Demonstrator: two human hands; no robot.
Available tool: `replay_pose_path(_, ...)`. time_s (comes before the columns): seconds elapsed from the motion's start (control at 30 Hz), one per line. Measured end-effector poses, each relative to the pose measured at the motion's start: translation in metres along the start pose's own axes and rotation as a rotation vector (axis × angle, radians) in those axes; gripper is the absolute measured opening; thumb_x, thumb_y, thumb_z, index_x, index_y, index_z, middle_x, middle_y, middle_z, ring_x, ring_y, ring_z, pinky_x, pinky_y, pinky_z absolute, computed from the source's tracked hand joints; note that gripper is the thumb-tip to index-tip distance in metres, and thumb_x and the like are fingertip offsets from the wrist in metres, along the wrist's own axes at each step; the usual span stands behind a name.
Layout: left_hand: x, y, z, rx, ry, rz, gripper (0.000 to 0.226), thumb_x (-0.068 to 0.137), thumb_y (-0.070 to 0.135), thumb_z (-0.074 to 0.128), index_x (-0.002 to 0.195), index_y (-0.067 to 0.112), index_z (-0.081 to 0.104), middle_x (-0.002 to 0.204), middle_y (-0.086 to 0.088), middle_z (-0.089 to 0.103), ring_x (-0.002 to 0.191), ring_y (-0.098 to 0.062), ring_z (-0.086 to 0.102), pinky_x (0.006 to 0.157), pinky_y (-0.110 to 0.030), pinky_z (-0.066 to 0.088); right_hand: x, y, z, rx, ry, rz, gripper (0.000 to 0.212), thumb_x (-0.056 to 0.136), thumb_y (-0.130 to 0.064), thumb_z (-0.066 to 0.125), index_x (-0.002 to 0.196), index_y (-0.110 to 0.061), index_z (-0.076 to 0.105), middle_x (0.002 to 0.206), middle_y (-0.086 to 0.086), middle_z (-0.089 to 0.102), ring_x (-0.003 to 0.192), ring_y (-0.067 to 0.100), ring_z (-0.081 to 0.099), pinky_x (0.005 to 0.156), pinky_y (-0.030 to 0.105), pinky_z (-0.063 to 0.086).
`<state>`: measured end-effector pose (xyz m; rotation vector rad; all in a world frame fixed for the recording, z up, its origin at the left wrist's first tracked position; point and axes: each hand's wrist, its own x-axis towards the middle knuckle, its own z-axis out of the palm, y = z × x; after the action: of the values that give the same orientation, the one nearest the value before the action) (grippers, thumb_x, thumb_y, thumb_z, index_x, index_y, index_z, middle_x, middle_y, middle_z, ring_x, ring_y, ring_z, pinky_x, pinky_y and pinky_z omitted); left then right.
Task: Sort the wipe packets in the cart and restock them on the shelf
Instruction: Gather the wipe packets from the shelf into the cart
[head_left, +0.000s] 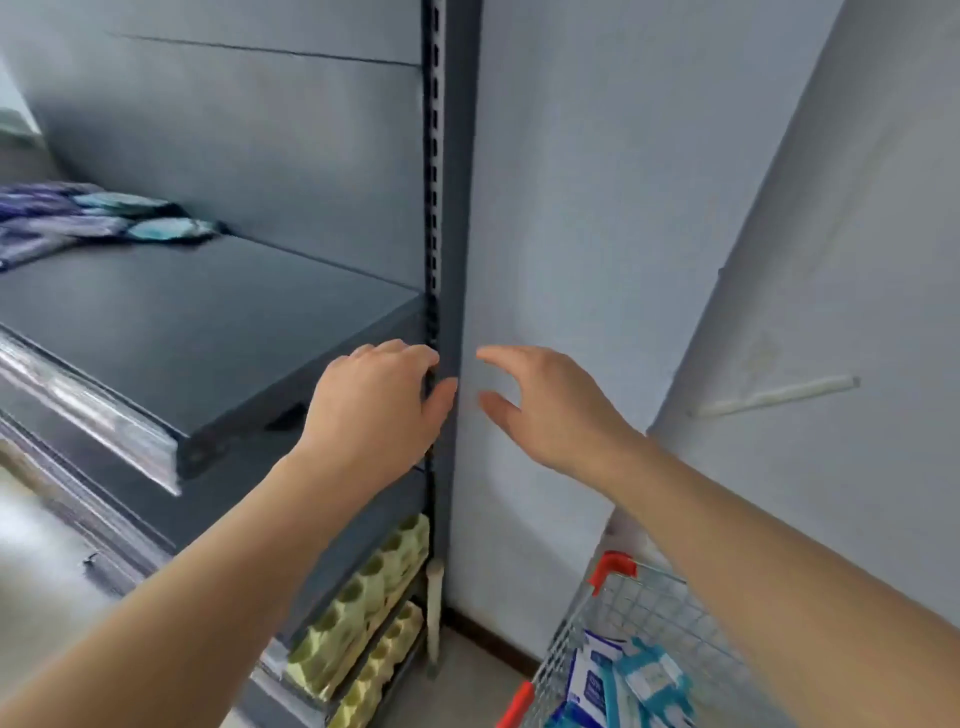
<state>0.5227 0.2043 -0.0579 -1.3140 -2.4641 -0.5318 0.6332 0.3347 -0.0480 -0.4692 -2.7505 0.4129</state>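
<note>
- Two bare forearms reach forward from the bottom of the frame, toward the end of a store shelving unit.
- At lower right, a wire cart (655, 605) with red corner trim stands against the wall; blue-and-white wipe packets (649, 678) lie loose inside it, under the right forearm.
- At lower centre, the bottom tiers of the unit hold rows of pale yellow-green packs (363, 613), with a white pipe (434, 608) standing upright just beside them.
- The left hand (379, 410) hangs with fingers loosely curled and holds nothing; its fingertips and thumb lie at the slotted metal upright (448, 208), though whether they touch it cannot be told.
- The right hand (545, 405) is spread wide, fingers and thumb apart and gently curved, with nothing in it, in front of the pale wall (597, 208).
- Left of the hands, a dark grey shelf (208, 332) juts out, a clear plastic strip (93, 410) running along its front edge.
- At the far left of that shelf, purple and teal wipe packets (78, 218) lie flat in a blurred cluster, well apart from the cart.
</note>
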Motion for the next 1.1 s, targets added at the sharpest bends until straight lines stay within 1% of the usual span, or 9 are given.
replay_pose_path(0.17, 0.006, -0.112, -0.079, 0.046, 0.121, -0.081, 0.039, 0.095, 0.046, 0.045, 0.124, 0.023, 0.059, 0.117, 0.003, 0.063, 0.108, -0.022, 0.057, 0.084, -0.031, 0.04, 0.075, -0.12, 0.004, 0.052, 0.057, -0.093, 0.048, 0.095, -0.032, 0.054, 0.141, -0.021, 0.045, 0.141, -0.003, 0.051, 0.122, 0.017, 0.051, 0.102, 0.03, 0.04)
replay_pose_path(0.33, 0.011, -0.233, -0.136, 0.117, 0.118, -0.159, 0.04, 0.094, 0.047, 0.046, 0.126, 0.025, 0.058, 0.121, 0.004, 0.064, 0.112, -0.022, 0.056, 0.087, -0.032, 0.041, 0.146, -0.226, 0.033, 0.064, 0.066, -0.11, 0.046, 0.095, -0.033, 0.052, 0.14, -0.021, 0.047, 0.138, -0.002, 0.054, 0.112, 0.021, 0.056, 0.097, 0.03, 0.041)
replay_pose_path(0.43, 0.016, -0.298, -0.154, 0.14, 0.088, -0.203, 0.039, 0.094, 0.047, 0.046, 0.125, 0.026, 0.058, 0.12, 0.003, 0.065, 0.112, -0.022, 0.057, 0.087, -0.033, 0.045, 0.186, -0.275, 0.053, 0.08, 0.063, -0.091, 0.044, 0.095, -0.032, 0.052, 0.139, -0.022, 0.048, 0.138, -0.002, 0.054, 0.117, 0.021, 0.053, 0.099, 0.032, 0.041)
replay_pose_path(0.5, 0.022, -0.335, -0.16, 0.141, 0.06, -0.239, 0.038, 0.093, 0.046, 0.046, 0.124, 0.026, 0.059, 0.118, 0.001, 0.065, 0.11, -0.024, 0.058, 0.086, -0.034, 0.047, 0.213, -0.298, 0.066, 0.085, 0.059, -0.062, 0.043, 0.094, -0.032, 0.052, 0.137, -0.025, 0.049, 0.132, 0.0, 0.058, 0.115, 0.022, 0.054, 0.096, 0.035, 0.044)
replay_pose_path(0.67, 0.049, -0.42, -0.156, 0.148, -0.001, -0.311, 0.035, 0.093, 0.044, 0.049, 0.116, 0.021, 0.061, 0.112, -0.003, 0.066, 0.102, -0.028, 0.06, 0.079, -0.035, 0.049, 0.284, -0.324, 0.1, 0.077, 0.046, -0.011, 0.04, 0.092, -0.03, 0.054, 0.131, -0.023, 0.056, 0.125, 0.0, 0.063, 0.106, 0.023, 0.057, 0.086, 0.029, 0.045)
replay_pose_path(0.77, 0.073, -0.464, -0.147, 0.133, -0.033, -0.345, 0.037, 0.093, 0.044, 0.049, 0.118, 0.02, 0.061, 0.117, -0.005, 0.064, 0.106, -0.03, 0.059, 0.081, -0.036, 0.049, 0.327, -0.326, 0.119, 0.057, 0.03, 0.004, 0.037, 0.091, -0.029, 0.054, 0.126, -0.021, 0.06, 0.12, 0.002, 0.065, 0.09, 0.021, 0.054, 0.075, 0.026, 0.041)
replay_pose_path(0.8, 0.083, -0.477, -0.143, 0.127, -0.043, -0.346, 0.036, 0.093, 0.043, 0.049, 0.118, 0.02, 0.061, 0.118, -0.006, 0.063, 0.107, -0.031, 0.059, 0.082, -0.037, 0.049, 0.341, -0.325, 0.125, 0.05, 0.021, 0.017, 0.037, 0.091, -0.029, 0.054, 0.127, -0.021, 0.059, 0.121, 0.002, 0.064, 0.092, 0.022, 0.054, 0.077, 0.027, 0.042)
replay_pose_path(0.9, 0.113, -0.514, -0.128, 0.118, -0.079, -0.328, 0.037, 0.092, 0.042, 0.051, 0.121, 0.02, 0.059, 0.122, -0.007, 0.062, 0.109, -0.031, 0.058, 0.082, -0.037, 0.05, 0.383, -0.322, 0.144, 0.044, -0.003, 0.066, 0.041, 0.091, -0.032, 0.054, 0.13, -0.021, 0.057, 0.13, 0.002, 0.06, 0.114, 0.025, 0.056, 0.091, 0.033, 0.047)
replay_pose_path(1.1, 0.17, -0.573, -0.096, 0.105, -0.225, -0.252, 0.05, 0.093, 0.046, 0.05, 0.139, 0.028, 0.044, 0.139, -0.002, 0.051, 0.121, -0.027, 0.052, 0.095, -0.041, 0.046, 0.463, -0.301, 0.185, 0.054, -0.117, 0.173, 0.05, 0.092, -0.034, 0.056, 0.138, -0.018, 0.049, 0.143, 0.0, 0.049, 0.128, 0.021, 0.048, 0.103, 0.031, 0.039)
